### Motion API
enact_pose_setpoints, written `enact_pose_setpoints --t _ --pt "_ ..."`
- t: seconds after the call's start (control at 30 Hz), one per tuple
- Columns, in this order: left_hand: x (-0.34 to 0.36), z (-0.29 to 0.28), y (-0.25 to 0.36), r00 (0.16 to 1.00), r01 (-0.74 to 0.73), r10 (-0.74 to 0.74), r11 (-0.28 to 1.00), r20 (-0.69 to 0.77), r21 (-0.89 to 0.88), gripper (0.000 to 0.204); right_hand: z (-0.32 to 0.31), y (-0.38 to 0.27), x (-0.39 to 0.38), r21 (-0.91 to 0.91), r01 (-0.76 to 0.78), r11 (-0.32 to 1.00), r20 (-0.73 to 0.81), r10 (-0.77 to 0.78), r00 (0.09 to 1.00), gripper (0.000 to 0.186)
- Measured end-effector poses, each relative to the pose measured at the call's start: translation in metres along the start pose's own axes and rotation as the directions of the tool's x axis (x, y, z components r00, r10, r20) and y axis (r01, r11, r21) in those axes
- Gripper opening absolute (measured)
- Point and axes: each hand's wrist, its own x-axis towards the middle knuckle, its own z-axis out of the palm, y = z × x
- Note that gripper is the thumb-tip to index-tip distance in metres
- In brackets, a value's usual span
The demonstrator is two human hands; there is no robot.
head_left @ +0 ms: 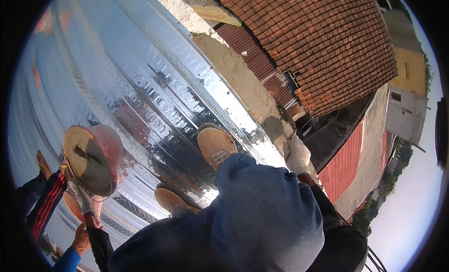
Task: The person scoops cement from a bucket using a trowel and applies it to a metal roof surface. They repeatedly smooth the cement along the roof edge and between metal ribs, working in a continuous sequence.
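Note:
My left hand [83,198], in a pale work glove, is closed at the near side of a pale red bucket [108,143] with a thin wire handle. The bucket tilts, and its round face toward me is coated in grey mortar [86,157] with a dark streak. My right hand [298,155], also gloved, is closed on what looks like a trowel [286,118], seen nearly edge-on. It hovers at or rests by a strip of wet grey mortar [243,80] along the wall top; contact is unclear. A darker mortar patch [272,128] lies beside the trowel.
My shoes [216,145] stand on shiny ribbed metal decking [154,85]. Beyond the wall edge is a drop to a tiled roof [313,43] and a red metal roof [343,164]. A co-worker's bare hand [81,239] and a red-striped dark garment [49,199] are near my left arm.

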Motion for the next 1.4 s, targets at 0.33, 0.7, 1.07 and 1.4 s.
enact_pose_setpoints --t 0.33,0.7,1.07,1.4 --pt "0.056 0.007 0.068 0.841 -0.099 0.1 0.995 -0.531 0.03 0.08 0.02 -0.053 -0.015 0.678 -0.055 0.733 0.085 -0.004 0.996 0.036" --pt "0.113 0.006 0.23 0.66 -0.26 0.166 0.965 -0.733 -0.015 0.082 0.049 -0.059 -0.032 0.665 0.211 0.717 0.003 -0.284 0.959 0.033" --pt "0.108 0.02 0.266 0.621 -0.209 0.118 0.978 -0.775 -0.019 0.083 0.057 -0.06 -0.029 0.643 0.298 0.706 -0.128 -0.284 0.95 0.03" --pt "0.115 0.006 0.224 0.627 -0.281 0.141 0.958 -0.766 -0.054 0.085 0.051 -0.056 -0.027 0.614 0.259 0.746 0.006 -0.332 0.943 0.037"
